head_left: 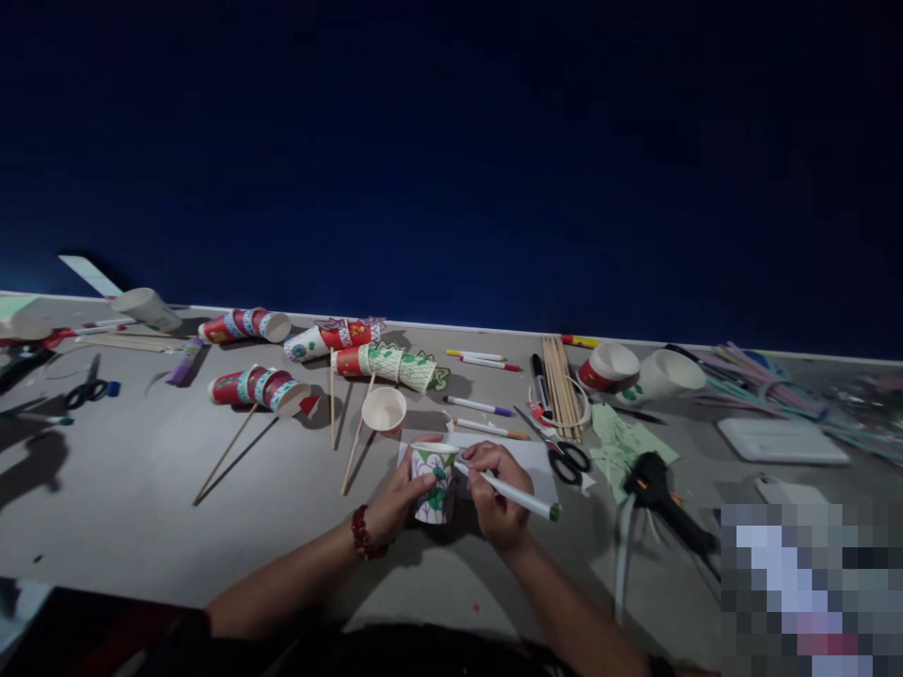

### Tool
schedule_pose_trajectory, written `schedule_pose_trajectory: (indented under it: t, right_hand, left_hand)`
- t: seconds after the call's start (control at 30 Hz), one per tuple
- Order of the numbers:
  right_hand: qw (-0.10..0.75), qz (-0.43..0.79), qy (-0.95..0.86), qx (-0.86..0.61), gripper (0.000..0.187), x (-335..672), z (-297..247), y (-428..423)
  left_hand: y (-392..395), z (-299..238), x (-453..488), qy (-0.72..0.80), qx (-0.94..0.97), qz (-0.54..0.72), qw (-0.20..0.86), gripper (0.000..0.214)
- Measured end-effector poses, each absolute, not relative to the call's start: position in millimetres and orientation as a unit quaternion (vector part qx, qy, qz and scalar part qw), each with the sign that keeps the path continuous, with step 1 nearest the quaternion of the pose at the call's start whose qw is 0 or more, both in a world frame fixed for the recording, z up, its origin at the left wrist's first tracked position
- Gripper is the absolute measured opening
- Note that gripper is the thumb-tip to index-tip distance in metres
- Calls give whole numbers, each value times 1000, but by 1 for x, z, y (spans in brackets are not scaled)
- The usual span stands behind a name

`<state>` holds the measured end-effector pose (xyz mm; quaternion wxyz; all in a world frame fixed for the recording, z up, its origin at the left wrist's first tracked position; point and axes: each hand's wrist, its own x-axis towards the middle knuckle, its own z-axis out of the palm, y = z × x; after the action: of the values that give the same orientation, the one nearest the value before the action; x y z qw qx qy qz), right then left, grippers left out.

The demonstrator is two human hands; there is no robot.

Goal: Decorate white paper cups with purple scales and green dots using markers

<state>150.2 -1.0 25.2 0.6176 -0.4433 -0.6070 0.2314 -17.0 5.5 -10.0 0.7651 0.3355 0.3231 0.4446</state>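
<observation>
A paper cup [433,496] with green and purple drawing stands upright in my left hand [399,498], whose fingers wrap round its left side. My right hand [499,494] grips a white marker with a green end [530,498]; its tip points at the cup's upper right side. Whether the tip touches the cup, I cannot tell. Beneath and behind the hands lies a sheet of white paper [537,463]. Just beyond the cup is another paper cup [385,411], its mouth facing me. A white marker with an orange end [490,429] lies behind my right hand.
Decorated cup figures on sticks [258,390] lie to the left and centre. Scissors [568,461], wooden sticks [561,390], green crumpled paper [625,442] and a black glue gun [663,503] are on the right. More cups [663,376] stand near the back edge, before a dark blue panel [451,169].
</observation>
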Motion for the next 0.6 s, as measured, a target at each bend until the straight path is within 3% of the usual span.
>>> schedule_pose_trajectory:
  t: [0.6]
  right_hand:
    - [618,237,-597,-455,12,151,23,-2]
  left_hand:
    - [6,-10,-17,325,336,441,766,82]
